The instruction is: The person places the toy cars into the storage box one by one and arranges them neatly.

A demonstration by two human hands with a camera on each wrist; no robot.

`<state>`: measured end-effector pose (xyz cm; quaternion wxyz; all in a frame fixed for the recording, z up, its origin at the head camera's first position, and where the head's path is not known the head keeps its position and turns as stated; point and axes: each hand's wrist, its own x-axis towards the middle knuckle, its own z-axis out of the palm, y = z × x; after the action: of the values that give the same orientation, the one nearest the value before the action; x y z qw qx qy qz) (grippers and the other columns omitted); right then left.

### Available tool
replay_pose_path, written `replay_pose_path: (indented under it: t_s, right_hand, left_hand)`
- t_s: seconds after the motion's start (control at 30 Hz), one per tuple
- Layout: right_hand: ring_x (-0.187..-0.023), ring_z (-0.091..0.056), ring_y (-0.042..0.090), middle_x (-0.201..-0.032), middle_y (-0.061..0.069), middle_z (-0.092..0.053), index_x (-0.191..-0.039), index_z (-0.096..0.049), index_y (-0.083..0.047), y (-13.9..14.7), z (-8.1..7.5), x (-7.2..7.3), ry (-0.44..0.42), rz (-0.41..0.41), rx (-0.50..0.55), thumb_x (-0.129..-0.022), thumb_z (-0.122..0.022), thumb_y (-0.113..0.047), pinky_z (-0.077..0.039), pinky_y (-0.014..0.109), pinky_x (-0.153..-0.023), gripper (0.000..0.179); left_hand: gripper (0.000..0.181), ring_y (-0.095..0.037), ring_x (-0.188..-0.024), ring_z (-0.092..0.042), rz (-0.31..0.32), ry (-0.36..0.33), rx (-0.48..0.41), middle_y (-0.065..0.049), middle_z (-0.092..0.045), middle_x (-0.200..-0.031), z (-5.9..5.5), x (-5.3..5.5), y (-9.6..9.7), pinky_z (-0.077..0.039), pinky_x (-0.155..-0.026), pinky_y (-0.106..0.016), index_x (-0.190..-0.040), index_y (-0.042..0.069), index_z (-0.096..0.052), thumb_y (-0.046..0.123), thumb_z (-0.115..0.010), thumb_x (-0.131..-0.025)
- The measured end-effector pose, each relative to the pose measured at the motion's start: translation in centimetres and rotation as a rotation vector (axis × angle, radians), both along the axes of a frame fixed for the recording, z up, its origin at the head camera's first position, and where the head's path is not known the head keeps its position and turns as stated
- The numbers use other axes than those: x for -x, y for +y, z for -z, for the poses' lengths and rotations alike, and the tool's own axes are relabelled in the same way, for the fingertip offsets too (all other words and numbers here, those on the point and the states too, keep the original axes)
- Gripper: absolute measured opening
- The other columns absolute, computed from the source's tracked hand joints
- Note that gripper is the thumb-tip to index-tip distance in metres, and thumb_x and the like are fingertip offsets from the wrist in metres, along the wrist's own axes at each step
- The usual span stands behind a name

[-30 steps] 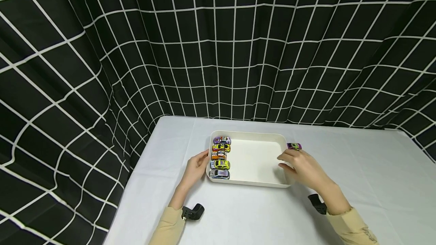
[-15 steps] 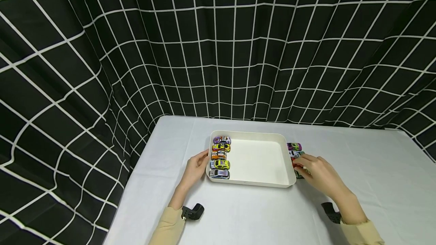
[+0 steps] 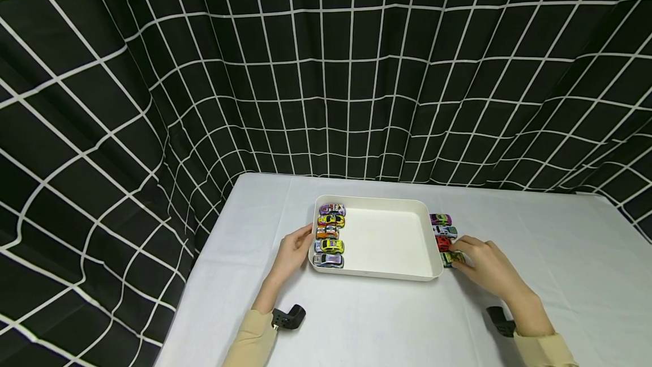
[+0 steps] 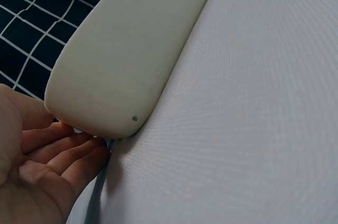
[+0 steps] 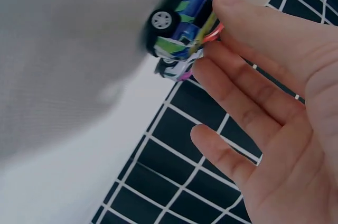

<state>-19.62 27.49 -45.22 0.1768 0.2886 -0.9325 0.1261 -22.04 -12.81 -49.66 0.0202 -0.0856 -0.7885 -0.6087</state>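
Note:
In the head view, a shallow white tray [image 3: 387, 237] lies on the table with several small toy cars [image 3: 330, 233] in a column along its left end. My left hand [image 3: 292, 251] touches the outside of that end, its fingers loosely extended; the left wrist view has the fingertips [image 4: 95, 147] right at the tray's corner. Outside the right end, my right hand [image 3: 484, 262] pinches a green-and-yellow toy car [image 5: 190, 18] between thumb and fingers. Beyond it stand a red toy car [image 3: 443, 243], a white one [image 3: 445, 231] and a purple-and-green one [image 3: 440, 219].
A white cloth covers the table [image 3: 367, 321]. Black curtain [image 3: 326, 72] with a white grid hangs behind the table and along its left side. A black wrist mount [image 3: 288, 318] sits on the left forearm, and a similar mount [image 3: 500, 321] on the right.
My right hand has moved from over the tray's right wall out to the right, uncovering the cars there, then shifted slightly from the red car to the green-and-yellow one. My left hand stays put.

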Motion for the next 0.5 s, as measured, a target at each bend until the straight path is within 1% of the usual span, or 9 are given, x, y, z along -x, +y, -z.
replay_pose_path:
  t_s: [0.2, 0.33, 0.5]
  right_hand:
    - [-0.073, -0.064, 0.021, -0.086, 0.003, -0.066, -0.088, -0.069, -0.005, 0.31, 0.50, 0.25, -0.056, 0.008, -0.001, -0.062, -0.082, -0.003, -0.054, 0.041, -0.065, 0.029]
    - [-0.074, -0.065, 0.022, -0.086, 0.004, -0.066, -0.089, -0.069, -0.004, 0.38, 0.62, 0.39, -0.100, 0.032, -0.002, -0.064, -0.081, -0.004, -0.054, 0.043, -0.066, 0.027]
    - [-0.075, -0.065, 0.022, -0.086, 0.004, -0.066, -0.089, -0.069, -0.004, 0.38, 0.59, 0.40, -0.139, 0.058, -0.003, -0.066, -0.080, -0.004, -0.053, 0.043, -0.067, 0.025]
  left_hand:
    - [0.037, -0.035, -0.108, -0.057, -0.004, -0.003, 0.003, -0.028, -0.054, -0.121, 0.18, 0.10, -0.04, -0.049, -0.091, -0.035, -0.128, -0.009, -0.047, 0.007, -0.050, -0.095]
    - [0.036, -0.035, -0.108, -0.057, 0.005, 0.023, 0.007, -0.028, -0.055, -0.120, 0.13, 0.03, -0.04, -0.048, -0.092, -0.036, -0.128, -0.010, -0.048, 0.005, -0.050, -0.095]
    - [0.036, -0.034, -0.107, -0.058, -0.001, 0.022, 0.011, -0.027, -0.056, -0.119, 0.00, -0.11, -0.03, -0.049, -0.092, -0.035, -0.128, -0.009, -0.048, 0.005, -0.050, -0.095]
